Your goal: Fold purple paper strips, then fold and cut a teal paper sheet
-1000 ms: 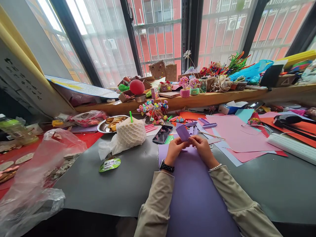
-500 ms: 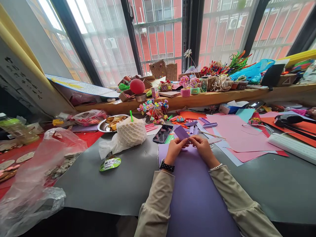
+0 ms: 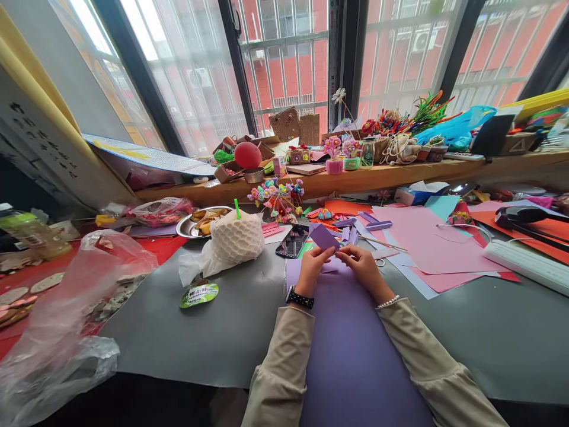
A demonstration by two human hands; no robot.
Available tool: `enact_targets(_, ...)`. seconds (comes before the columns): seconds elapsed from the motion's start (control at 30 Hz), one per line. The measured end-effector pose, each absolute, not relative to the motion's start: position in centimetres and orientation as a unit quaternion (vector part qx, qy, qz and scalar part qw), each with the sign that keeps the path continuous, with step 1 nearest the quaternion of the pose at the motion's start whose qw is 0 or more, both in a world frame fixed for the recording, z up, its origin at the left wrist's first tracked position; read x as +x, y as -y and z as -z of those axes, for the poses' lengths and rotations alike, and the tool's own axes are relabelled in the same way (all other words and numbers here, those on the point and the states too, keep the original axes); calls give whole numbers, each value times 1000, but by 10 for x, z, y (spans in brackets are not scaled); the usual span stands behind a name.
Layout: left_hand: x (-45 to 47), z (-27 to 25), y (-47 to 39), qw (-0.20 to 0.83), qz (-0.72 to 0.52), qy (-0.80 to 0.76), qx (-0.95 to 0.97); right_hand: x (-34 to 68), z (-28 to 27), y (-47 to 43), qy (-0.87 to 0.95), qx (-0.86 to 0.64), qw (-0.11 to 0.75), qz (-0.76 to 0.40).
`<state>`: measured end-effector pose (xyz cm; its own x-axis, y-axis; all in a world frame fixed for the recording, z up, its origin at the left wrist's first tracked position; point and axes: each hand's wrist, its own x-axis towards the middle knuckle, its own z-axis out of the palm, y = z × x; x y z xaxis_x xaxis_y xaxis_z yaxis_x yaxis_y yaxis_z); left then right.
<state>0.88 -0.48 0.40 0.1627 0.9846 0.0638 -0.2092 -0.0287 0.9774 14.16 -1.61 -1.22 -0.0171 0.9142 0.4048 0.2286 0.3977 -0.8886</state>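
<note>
A small piece of purple paper is pinched between the thumb and fingers of my left hand. My right hand has its fingertips closed together at the lower right corner of that piece; whether they grip the corner is too small to make out. Both hands are above a large purple sheet that runs down the table towards me. Just beyond the fingers lie folded purple paper strips. To the left of the paper piece rests a black phone.
A netted white coconut with a green straw stands left of the phone, near a metal plate. Pink paper sheets and a white power strip lie to the right. Along the back runs a cluttered wooden sill.
The purple piece has tilted and shifted slightly to the left in my left hand. My right fingertips have moved a little left too.
</note>
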Motion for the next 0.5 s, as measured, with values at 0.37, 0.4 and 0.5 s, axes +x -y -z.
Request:
enact_targets(0.37,9,-5,5,578,-506,-414,489,142,9,16,623,-451,528,-360)
enact_targets(0.4,9,-5,6,576,-507,-421,484,142,9,16,621,-451,527,-365)
enact_targets(0.5,10,-6,6,573,-515,-432,469,141,9,16,616,-451,522,-381)
